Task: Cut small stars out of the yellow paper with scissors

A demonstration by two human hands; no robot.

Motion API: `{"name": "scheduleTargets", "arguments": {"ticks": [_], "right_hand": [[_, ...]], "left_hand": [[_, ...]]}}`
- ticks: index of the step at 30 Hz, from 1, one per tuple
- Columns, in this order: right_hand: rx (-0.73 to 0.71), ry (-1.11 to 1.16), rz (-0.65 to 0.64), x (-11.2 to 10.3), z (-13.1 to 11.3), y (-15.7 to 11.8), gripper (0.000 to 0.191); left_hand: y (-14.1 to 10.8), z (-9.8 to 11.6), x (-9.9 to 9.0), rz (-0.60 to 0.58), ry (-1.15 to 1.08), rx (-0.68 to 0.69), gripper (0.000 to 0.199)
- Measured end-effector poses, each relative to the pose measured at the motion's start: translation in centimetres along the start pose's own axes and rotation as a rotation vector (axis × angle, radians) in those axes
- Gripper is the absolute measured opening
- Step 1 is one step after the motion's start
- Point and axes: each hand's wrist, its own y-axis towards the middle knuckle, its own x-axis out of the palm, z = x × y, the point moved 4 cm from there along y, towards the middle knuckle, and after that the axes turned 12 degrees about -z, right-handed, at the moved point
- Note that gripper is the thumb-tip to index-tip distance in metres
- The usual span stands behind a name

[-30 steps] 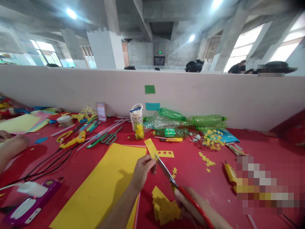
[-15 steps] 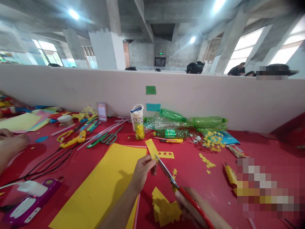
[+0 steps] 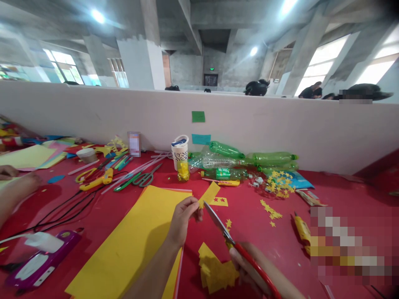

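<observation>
My left hand [image 3: 183, 218] pinches one end of a yellow paper strip [image 3: 210, 194] between thumb and fingers. My right hand [image 3: 246, 263] is closed around the red handles of a pair of scissors [image 3: 218, 220], whose tips meet the strip right beside my left fingertips. Behind the strip lies a second yellow strip with star-shaped cutouts [image 3: 222, 202], partly covered. Small yellow paper stars [image 3: 229, 224] rest on the table right of the scissors. Below my hands is a pile of yellow paper pieces [image 3: 216, 270]. Stacked yellow sheets [image 3: 131, 241] lie under my left forearm.
Green plastic bottles [image 3: 226, 174] and a white cup [image 3: 180, 153] stand along the partition [image 3: 140, 110]. More stars [image 3: 279, 185] lie at right. A glue gun [image 3: 99, 180], grey-green scissors [image 3: 146, 178] and a purple power strip [image 3: 42, 261] are at left, near another person's hand [image 3: 23, 187].
The yellow strip in my left hand has turned, its free end swinging from upper left to upper right, over part of the star-cutout strip. The scissors have barely moved.
</observation>
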Motion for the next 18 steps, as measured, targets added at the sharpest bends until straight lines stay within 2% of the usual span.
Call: {"name": "scheduleTargets", "arguments": {"ticks": [5, 12, 18], "right_hand": [[-0.019, 0.014, 0.005, 0.21, 0.16, 0.44, 0.064], [-0.022, 0.008, -0.033, 0.24, 0.25, 0.55, 0.061], [-0.022, -0.072, -0.103, 0.11, -0.23, 0.04, 0.056]], "left_hand": [[0.09, -0.59, 0.67, -0.045, -0.081, -0.038, 0.014], [0.15, -0.48, 0.22, 0.025, -0.099, -0.004, 0.015], [0.17, -0.42, 0.12, 0.018, 0.006, -0.009, 0.018]]}}
